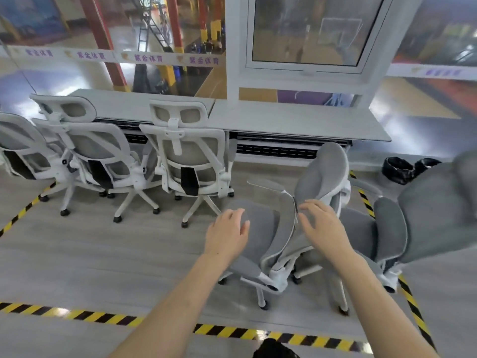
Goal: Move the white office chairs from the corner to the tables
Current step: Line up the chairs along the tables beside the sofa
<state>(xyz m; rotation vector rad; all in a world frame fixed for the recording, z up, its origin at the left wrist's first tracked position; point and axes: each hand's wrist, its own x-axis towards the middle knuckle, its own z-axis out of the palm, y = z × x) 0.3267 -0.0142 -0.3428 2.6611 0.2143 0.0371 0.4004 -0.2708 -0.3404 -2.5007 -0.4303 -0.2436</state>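
Both hands loose, holding nothing, left hand (227,232) and right hand (321,226) over the loose chair (268,236) near the desk (296,120) right end; grab backrest top, roll it square under the edge.

Yellow-and-black hazard tape (103,317) runs across the grey plank floor (103,254) at the 6 o'clock side. A second strip (18,217) angles away at 9 o'clock, and a third (413,306) descends along the 4 o'clock side.

Two bins lined with black bags (402,169) stand on the floor at 3 o'clock, touching each other.

A white-framed window (309,68) occupies the wall at 12 o'clock. Glass panels fill 10 to 11 o'clock; a white band with purple characters (144,58) crosses them. Red columns (103,40) are visible through the glass.
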